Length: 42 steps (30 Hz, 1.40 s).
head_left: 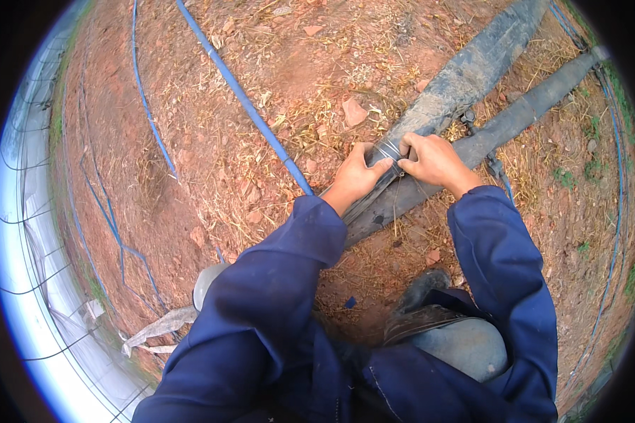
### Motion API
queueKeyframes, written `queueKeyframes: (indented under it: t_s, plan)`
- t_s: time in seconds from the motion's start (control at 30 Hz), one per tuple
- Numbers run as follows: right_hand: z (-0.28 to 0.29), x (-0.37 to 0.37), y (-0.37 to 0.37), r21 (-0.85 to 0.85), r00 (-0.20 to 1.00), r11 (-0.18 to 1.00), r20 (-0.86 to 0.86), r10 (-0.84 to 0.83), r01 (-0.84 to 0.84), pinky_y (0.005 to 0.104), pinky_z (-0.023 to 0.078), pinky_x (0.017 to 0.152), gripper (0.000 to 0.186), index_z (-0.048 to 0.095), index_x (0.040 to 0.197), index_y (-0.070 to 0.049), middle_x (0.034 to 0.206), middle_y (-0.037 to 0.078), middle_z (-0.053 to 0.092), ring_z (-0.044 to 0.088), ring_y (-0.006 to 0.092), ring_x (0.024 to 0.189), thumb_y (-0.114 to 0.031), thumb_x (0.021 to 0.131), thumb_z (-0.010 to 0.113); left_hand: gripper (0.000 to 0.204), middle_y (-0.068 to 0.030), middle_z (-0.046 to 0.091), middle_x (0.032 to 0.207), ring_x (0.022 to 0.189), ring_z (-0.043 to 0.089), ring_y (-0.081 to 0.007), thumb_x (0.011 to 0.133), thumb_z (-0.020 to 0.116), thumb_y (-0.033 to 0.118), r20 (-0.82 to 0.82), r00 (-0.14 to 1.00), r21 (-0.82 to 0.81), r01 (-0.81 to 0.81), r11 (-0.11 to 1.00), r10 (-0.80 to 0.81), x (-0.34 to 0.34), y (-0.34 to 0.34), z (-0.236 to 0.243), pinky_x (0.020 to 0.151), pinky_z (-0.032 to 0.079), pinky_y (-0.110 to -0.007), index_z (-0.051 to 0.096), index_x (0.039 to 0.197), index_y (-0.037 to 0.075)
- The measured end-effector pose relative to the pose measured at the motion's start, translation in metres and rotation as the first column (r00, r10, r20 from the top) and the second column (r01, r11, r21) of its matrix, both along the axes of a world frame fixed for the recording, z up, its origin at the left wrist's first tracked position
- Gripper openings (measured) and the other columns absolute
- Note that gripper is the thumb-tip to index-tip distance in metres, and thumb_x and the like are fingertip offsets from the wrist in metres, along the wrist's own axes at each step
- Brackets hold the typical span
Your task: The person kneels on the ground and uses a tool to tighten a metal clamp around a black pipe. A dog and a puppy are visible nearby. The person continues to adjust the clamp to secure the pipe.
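Observation:
A flattened, dirty dark hose (476,70) runs diagonally from the upper right, with thin silvery wire (389,150) wound across it at the middle of the view. My left hand (356,176) grips the wire wrap from the left with thumb and finger. On the other side of the wrap my right hand (437,162) pinches at the same wire, its fingers curled over the hose. A second dark hose (525,106) lies alongside, below and right of the first. Dark fittings (494,166) sit by it, one with a blue tube.
Reddish soil (310,63) with straw and stones surrounds me. A blue pipe (240,92) and thinner blue lines (148,106) lie at left, near a pale torn sheet (155,328). A plastic-covered structure with metal bars (35,268) curves along the left edge. My bent knee (458,345) is below.

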State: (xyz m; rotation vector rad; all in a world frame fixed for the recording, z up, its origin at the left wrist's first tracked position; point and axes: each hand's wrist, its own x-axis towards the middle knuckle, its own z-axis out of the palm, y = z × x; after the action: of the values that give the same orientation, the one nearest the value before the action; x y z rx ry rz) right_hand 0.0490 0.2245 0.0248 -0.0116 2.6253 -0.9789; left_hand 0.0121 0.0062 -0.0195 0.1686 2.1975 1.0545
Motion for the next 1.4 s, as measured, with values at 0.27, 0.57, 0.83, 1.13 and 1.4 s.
queueKeyframes:
  t_s: [0.27, 0.57, 0.83, 1.13, 1.4]
  plan:
    - [-0.005, 0.002, -0.012, 0.059, 0.997, 0.995, -0.02, -0.077, 0.078, 0.0517, 0.054, 0.072, 0.026, 0.064, 0.098, -0.009, 0.078, 0.016, 0.071, 0.071, 0.0408, 0.081, -0.026, 0.082, 0.077, 0.08, -0.0264, 0.068, 0.132, 0.124, 0.067, -0.0347, 0.093, 0.077, 0.05, 0.0, 1.0, -0.067, 0.016, 0.998, -0.016, -0.001, 0.002, -0.004, 0.106, 0.051, -0.042, 0.052, 0.147, -0.004]
    - [-0.022, 0.042, -0.016, -0.23, 0.835, 0.804, 0.112, -0.538, 0.549, 0.0418, 0.055, 0.072, 0.036, 0.062, 0.1, -0.002, 0.086, 0.012, 0.069, 0.071, 0.0261, 0.084, -0.032, 0.091, 0.079, 0.09, -0.0254, 0.071, 0.126, 0.12, 0.069, -0.0363, 0.08, 0.085, 0.057, -0.095, 0.974, -0.159, 0.191, 0.969, -0.207, -0.009, 0.009, 0.037, 0.103, 0.052, -0.044, 0.059, 0.143, -0.001]
    - [-0.009, 0.095, -0.021, -0.446, 0.472, 0.227, 0.575, -0.668, 0.865, 0.0447, 0.06, 0.09, 0.061, 0.046, 0.134, 0.007, 0.125, 0.023, 0.063, 0.069, 0.0305, 0.11, -0.042, 0.104, 0.067, 0.076, -0.0254, 0.073, 0.118, 0.112, 0.07, -0.039, 0.074, 0.088, 0.055, -0.021, 0.949, -0.145, 0.308, 0.94, -0.314, 0.005, 0.013, 0.047, 0.098, 0.055, -0.048, 0.072, 0.126, 0.002]
    - [-0.005, 0.118, -0.008, -0.417, 0.521, 0.321, 0.584, -0.622, 0.85, 0.0429, 0.059, 0.091, 0.055, 0.052, 0.137, 0.005, 0.133, 0.022, 0.064, 0.069, 0.031, 0.116, -0.037, 0.106, 0.065, 0.095, -0.0242, 0.064, 0.132, 0.123, 0.063, -0.0297, 0.083, 0.09, 0.046, 0.285, 0.93, 0.135, 0.202, 0.97, -0.234, 0.034, 0.012, 0.015, 0.103, 0.051, -0.04, 0.044, 0.146, -0.008]
    - [0.0, 0.107, -0.021, -0.629, 0.533, 0.031, 0.631, -0.564, 0.777, 0.0402, 0.057, 0.093, 0.056, 0.054, 0.14, 0.0, 0.13, 0.016, 0.067, 0.07, 0.0276, 0.11, -0.041, 0.105, 0.067, 0.09, -0.0233, 0.066, 0.123, 0.117, 0.064, -0.0387, 0.077, 0.092, 0.04, -0.199, 0.9, -0.211, 0.348, 0.913, -0.389, 0.041, 0.029, 0.072, 0.1, 0.051, -0.044, 0.05, 0.143, -0.005]
